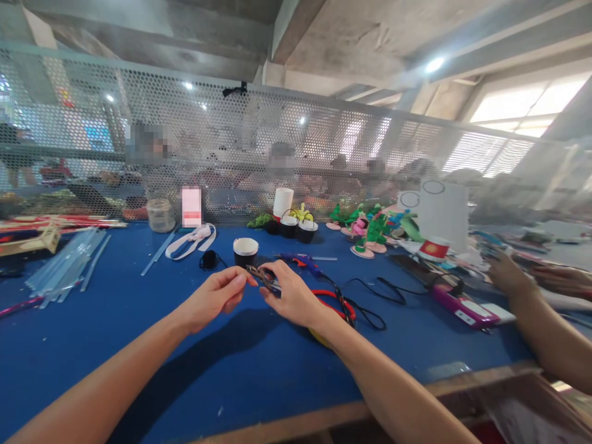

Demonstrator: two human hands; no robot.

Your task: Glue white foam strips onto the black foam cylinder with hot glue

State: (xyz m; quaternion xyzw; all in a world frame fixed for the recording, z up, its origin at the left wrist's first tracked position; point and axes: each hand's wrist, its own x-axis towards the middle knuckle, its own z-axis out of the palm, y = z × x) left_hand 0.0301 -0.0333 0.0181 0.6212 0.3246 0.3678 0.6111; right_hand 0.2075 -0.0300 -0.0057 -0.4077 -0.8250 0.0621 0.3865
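Two bare hands are held together above a blue table (139, 345). A small dark tool (263, 275), too blurred to identify, is pinched at one end by the fingertips of the left hand (215, 298) and gripped along its other end by the closed fingers of the right hand (291, 297). The tool is held just in front of a black paper cup (245, 251), which stands upright on the table.

To the right of the cup, a blue glue gun (300, 263) is laid flat, and black cables (370, 302) are trailed across the cloth beyond the right hand. To the left of the cup, a white strap (192, 240) and a bundle of clear glue sticks (65, 265) are seen. Behind the cup, small black pots (296, 228) and green and pink figures (365, 231) are lined up against a perforated mesh screen (231, 142). Far right of the cup, another person's hand (509, 274) is rested near a pink device (462, 306).
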